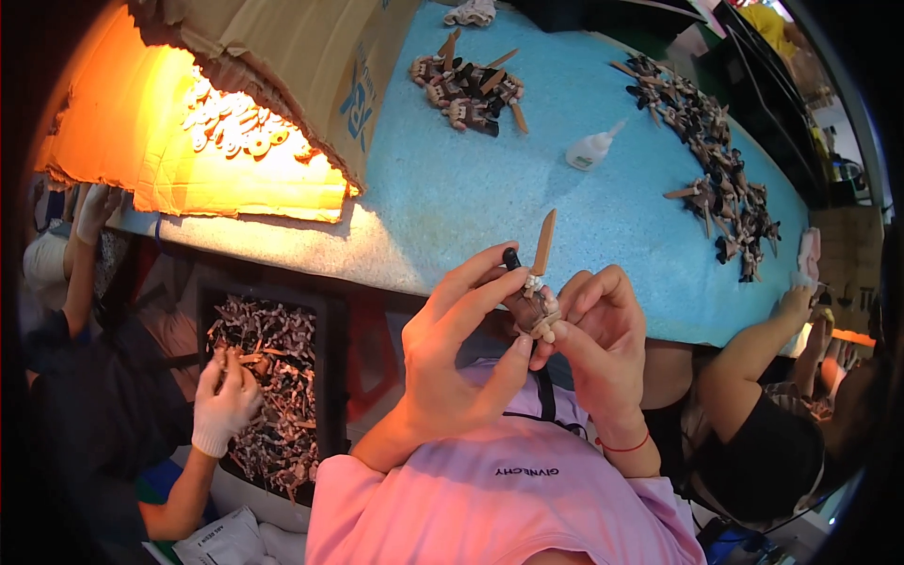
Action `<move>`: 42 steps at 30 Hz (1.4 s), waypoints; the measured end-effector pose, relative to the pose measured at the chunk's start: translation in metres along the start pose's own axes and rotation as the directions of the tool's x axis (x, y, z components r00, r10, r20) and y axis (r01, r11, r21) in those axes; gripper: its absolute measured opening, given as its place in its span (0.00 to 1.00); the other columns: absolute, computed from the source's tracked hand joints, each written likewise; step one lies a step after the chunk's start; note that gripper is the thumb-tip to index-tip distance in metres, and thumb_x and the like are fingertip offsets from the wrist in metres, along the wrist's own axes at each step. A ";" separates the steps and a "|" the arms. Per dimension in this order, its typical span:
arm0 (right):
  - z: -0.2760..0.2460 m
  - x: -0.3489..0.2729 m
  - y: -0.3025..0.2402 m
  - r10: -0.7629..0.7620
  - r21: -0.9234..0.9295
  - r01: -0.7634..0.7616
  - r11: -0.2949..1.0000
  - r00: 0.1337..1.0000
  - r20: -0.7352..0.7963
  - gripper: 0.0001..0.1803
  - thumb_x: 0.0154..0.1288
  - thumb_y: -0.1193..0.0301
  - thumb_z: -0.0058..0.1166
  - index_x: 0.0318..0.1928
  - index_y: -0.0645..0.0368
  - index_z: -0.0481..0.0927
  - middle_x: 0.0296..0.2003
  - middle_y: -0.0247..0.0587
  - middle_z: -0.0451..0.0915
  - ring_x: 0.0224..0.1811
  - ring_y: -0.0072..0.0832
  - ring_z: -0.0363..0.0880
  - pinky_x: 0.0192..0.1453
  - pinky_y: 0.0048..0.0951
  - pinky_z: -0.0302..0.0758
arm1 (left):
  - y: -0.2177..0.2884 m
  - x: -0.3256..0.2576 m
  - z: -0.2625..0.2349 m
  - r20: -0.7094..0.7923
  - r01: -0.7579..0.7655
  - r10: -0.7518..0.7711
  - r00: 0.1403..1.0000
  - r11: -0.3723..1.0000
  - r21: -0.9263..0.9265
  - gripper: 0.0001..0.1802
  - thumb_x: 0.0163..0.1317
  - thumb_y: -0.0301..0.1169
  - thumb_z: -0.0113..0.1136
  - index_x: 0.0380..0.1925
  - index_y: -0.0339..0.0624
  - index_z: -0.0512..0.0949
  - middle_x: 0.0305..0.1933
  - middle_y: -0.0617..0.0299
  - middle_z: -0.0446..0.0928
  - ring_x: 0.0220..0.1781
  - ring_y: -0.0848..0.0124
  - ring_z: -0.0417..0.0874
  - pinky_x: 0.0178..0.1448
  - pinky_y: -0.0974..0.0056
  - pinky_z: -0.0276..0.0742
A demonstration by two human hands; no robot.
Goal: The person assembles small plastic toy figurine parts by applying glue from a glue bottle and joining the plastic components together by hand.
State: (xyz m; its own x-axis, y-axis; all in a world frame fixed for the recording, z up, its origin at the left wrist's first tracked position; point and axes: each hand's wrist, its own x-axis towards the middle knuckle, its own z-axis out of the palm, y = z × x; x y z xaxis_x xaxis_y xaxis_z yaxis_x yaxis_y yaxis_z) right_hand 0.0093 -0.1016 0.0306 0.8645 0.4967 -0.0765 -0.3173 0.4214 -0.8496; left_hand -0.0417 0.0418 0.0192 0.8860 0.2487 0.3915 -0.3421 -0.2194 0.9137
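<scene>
Between my two hands, over the table's near edge, is a small toy figurine (540, 309) with a pale body and a black part at its upper left. From its top a brown sword-shaped blade (545, 243) points upward. My left hand (457, 344) pinches the figurine from the left, with fingers along its upper side and thumb below. On the other side, my right hand (603, 344) grips the figurine's lower right end between thumb and fingertips. The fingers cover part of it. A small white squeeze bottle (589, 151) with a thin nozzle stands beyond my hands.
Similar figurines lie in a pile (468, 92) at the far left of the blue table (490, 179) and in a long row (716, 155) at right. A brightly lit cardboard box (301, 66) holds small parts. At lower left, another person's gloved hand (226, 400) is over a full crate (325, 377).
</scene>
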 end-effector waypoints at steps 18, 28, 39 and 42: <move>-0.016 -0.008 -0.032 0.069 -0.361 -0.031 0.932 0.993 0.092 0.14 0.55 0.88 0.49 0.44 0.71 0.67 0.43 0.46 0.70 0.41 0.27 0.77 0.39 0.22 0.79 | 0.007 0.004 0.008 0.197 -0.028 0.004 0.980 0.992 0.120 0.27 0.37 0.19 0.62 0.44 0.30 0.73 0.51 0.42 0.71 0.42 0.57 0.77 0.43 0.63 0.76; -0.027 -0.003 -0.037 0.182 -0.213 -0.153 0.965 0.976 0.122 0.22 0.49 0.88 0.52 0.46 0.65 0.62 0.45 0.42 0.64 0.41 0.28 0.76 0.36 0.21 0.81 | 0.010 0.008 0.016 0.280 -0.107 0.059 0.958 0.982 0.157 0.28 0.34 0.20 0.63 0.43 0.30 0.73 0.50 0.40 0.71 0.42 0.53 0.77 0.45 0.61 0.75; -0.033 0.004 -0.024 0.056 -0.169 -0.028 0.985 0.985 0.162 0.23 0.50 0.89 0.50 0.48 0.64 0.62 0.45 0.40 0.63 0.41 0.24 0.75 0.37 0.20 0.79 | 0.007 0.013 0.024 0.247 -0.043 -0.002 0.969 0.983 0.180 0.28 0.34 0.18 0.59 0.44 0.30 0.73 0.50 0.41 0.72 0.43 0.56 0.77 0.43 0.63 0.77; -0.030 0.003 -0.029 0.072 -0.140 -0.054 0.989 0.989 0.127 0.25 0.51 0.88 0.49 0.51 0.65 0.61 0.47 0.42 0.64 0.39 0.25 0.76 0.35 0.19 0.78 | 0.010 0.015 0.022 0.239 0.088 -0.098 0.966 0.995 0.053 0.28 0.38 0.16 0.58 0.47 0.30 0.72 0.52 0.42 0.71 0.43 0.62 0.77 0.44 0.66 0.78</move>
State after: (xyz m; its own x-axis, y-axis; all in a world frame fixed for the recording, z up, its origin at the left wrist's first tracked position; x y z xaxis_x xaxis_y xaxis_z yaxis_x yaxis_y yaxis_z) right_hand 0.0332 -0.1351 0.0397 0.7828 0.6182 -0.0710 -0.3062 0.2834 -0.9088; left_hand -0.0252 0.0221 0.0320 0.9643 0.0358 0.2625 -0.2460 -0.2459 0.9375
